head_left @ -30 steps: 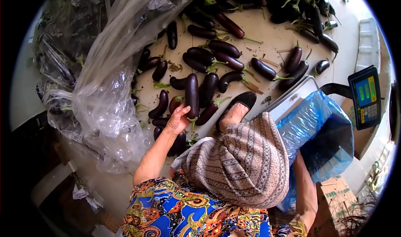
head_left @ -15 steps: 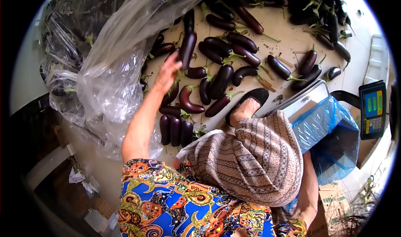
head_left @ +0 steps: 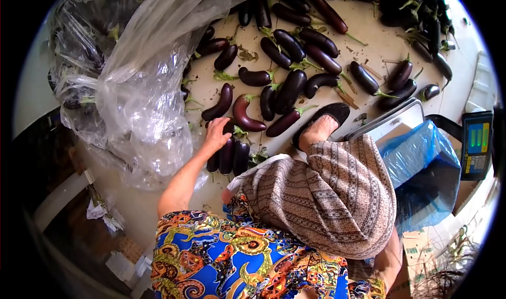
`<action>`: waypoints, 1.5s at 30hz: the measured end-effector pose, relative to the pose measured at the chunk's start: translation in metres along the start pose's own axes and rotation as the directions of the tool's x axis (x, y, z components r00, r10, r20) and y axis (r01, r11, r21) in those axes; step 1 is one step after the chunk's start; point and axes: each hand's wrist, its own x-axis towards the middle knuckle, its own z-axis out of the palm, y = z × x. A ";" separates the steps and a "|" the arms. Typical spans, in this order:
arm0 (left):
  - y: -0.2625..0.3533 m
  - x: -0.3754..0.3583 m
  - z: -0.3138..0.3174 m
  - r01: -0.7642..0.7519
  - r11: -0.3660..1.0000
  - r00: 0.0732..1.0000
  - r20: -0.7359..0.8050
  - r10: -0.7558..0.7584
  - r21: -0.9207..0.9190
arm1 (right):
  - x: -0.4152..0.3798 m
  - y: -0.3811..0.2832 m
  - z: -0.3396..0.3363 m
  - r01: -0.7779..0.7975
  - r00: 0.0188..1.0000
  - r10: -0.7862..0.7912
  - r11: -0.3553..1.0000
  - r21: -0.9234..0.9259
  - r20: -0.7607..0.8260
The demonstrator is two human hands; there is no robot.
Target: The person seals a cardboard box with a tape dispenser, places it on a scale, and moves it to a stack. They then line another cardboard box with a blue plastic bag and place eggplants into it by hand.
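My left hand (head_left: 217, 134) is closed on a dark purple eggplant (head_left: 229, 126), its fingers curled over the near end and covering most of it. Just below, a short row of eggplants (head_left: 226, 155) lies side by side on the floor, stems toward me. One curved eggplant (head_left: 219, 103) rests right above my hand, and a reddish curved eggplant (head_left: 243, 113) is to its right. Of my right side only the forearm (head_left: 389, 254) shows; the hand itself is hidden beyond my cloth-covered leg and the blue bag.
Crumpled clear plastic sheeting (head_left: 139, 99) covers more eggplants at left. A large eggplant heap (head_left: 416, 14) fills the far right. My shoe (head_left: 337, 112) stands among loose eggplants. A blue plastic bag (head_left: 421, 157) and a scale display (head_left: 477, 146) are at right.
My left hand has come back toward me, from an upright-lying eggplant farther off to the one above the row. That farther eggplant has shifted away. The view has turned slightly.
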 end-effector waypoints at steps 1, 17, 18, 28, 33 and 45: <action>0.000 -0.004 0.006 -0.012 0.998 1.000 -0.027 0.014 0.065 | -0.003 0.001 0.000 -0.008 1.000 0.008 1.000 0.000 0.002; 0.039 0.050 -0.093 0.136 0.256 0.968 0.073 -0.241 -0.957 | -0.004 -0.015 0.002 0.043 0.994 -0.048 0.997 -0.057 -0.098; 0.050 0.052 -0.100 0.099 0.131 0.981 0.075 -0.177 -0.986 | 0.001 -0.021 -0.002 0.064 0.989 -0.071 0.996 -0.062 -0.126; 0.183 0.071 -0.100 -0.162 -0.007 0.986 -0.161 -0.034 -0.987 | -0.032 -0.094 -0.046 0.165 0.939 0.053 0.798 0.580 -0.340; 0.357 0.059 -0.120 -0.593 0.135 0.757 -0.492 0.429 -0.794 | -0.012 -0.165 -0.058 0.457 0.889 -0.238 0.404 0.792 -0.391; 0.320 0.088 -0.062 -0.118 0.426 0.954 0.017 0.300 -0.897 | -0.020 -0.104 -0.071 0.317 0.909 -0.169 -0.312 0.895 -0.381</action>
